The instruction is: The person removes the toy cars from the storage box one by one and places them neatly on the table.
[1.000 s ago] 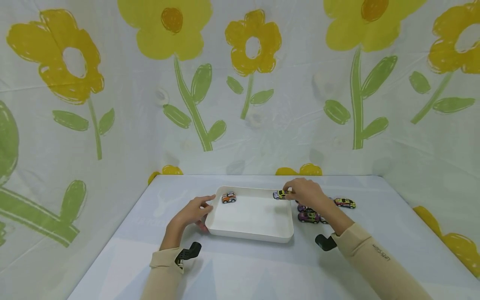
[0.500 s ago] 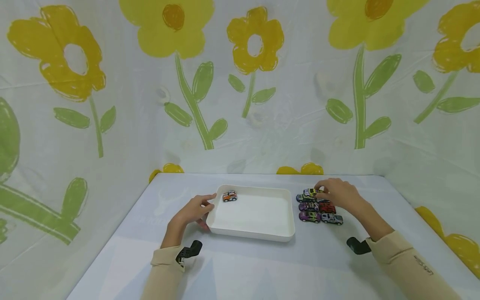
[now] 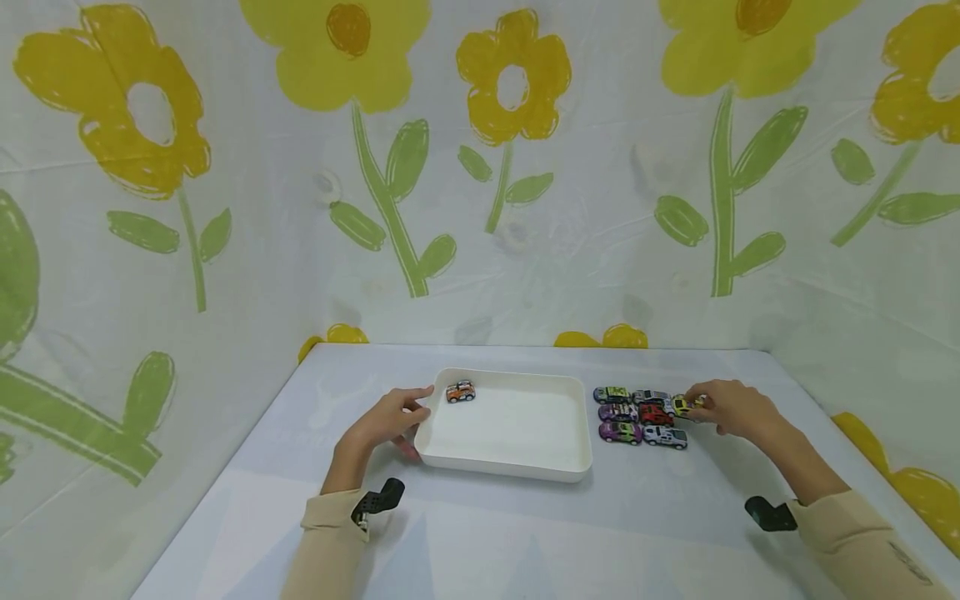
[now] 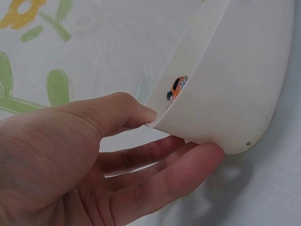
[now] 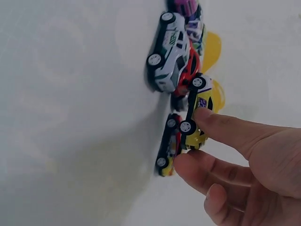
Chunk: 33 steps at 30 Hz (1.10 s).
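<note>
My left hand (image 3: pixel 381 425) holds the left side of a white tray (image 3: pixel 517 429), thumb at the rim and fingers against the outer wall in the left wrist view. In the tray's far left corner sits an orange toy car (image 3: pixel 461 392). At the right, my right hand (image 3: pixel 738 410) pinches a yellow toy car (image 5: pixel 200 113) between thumb and fingers. The right wrist view shows it above a red and yellow toy car (image 5: pixel 169 146), beside a silver toy car (image 5: pixel 168 54) and a red toy car (image 3: pixel 656 415).
Right of the tray, toy cars stand close together in rows, among them a purple one (image 3: pixel 620 432) and a green one (image 3: pixel 612 395). All rest on a white table (image 3: pixel 510 533). A flowered curtain (image 3: pixel 585 250) hangs behind and at both sides.
My right hand has carried the yellow toy car rightward from over the tray, across the rows of cars, to their right end. My left hand stays at the tray.
</note>
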Available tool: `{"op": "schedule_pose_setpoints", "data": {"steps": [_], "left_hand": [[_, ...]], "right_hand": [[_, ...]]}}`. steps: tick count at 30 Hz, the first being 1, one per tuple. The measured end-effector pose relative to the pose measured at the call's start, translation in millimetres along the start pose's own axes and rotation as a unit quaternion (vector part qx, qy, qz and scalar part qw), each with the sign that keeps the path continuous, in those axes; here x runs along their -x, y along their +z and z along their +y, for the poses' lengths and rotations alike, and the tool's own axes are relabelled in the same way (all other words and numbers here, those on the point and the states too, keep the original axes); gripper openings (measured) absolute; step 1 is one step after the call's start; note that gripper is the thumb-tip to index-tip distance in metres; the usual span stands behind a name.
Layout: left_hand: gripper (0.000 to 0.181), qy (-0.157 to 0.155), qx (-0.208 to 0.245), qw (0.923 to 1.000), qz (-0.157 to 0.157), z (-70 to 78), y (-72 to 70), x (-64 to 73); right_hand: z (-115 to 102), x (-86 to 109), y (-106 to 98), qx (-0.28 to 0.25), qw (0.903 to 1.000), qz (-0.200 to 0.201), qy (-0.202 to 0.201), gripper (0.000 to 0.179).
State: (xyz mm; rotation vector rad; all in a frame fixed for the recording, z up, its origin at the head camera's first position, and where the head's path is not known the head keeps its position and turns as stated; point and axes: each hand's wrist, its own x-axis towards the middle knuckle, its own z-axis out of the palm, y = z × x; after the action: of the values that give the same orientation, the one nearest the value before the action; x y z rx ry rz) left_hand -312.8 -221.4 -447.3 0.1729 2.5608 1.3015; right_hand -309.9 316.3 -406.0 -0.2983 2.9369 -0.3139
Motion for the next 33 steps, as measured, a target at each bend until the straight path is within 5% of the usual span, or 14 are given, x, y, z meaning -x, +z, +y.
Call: {"op": "schedule_pose_setpoints", "data": {"steps": [33], "left_hand": [[0.056, -0.004, 0.026, 0.9997, 0.002, -3.5, 0.8, 2.3]], "right_hand": [[8.3, 3.8, 8.8, 0.010, 0.9994, -0.008, 0.031, 0.038]]}}
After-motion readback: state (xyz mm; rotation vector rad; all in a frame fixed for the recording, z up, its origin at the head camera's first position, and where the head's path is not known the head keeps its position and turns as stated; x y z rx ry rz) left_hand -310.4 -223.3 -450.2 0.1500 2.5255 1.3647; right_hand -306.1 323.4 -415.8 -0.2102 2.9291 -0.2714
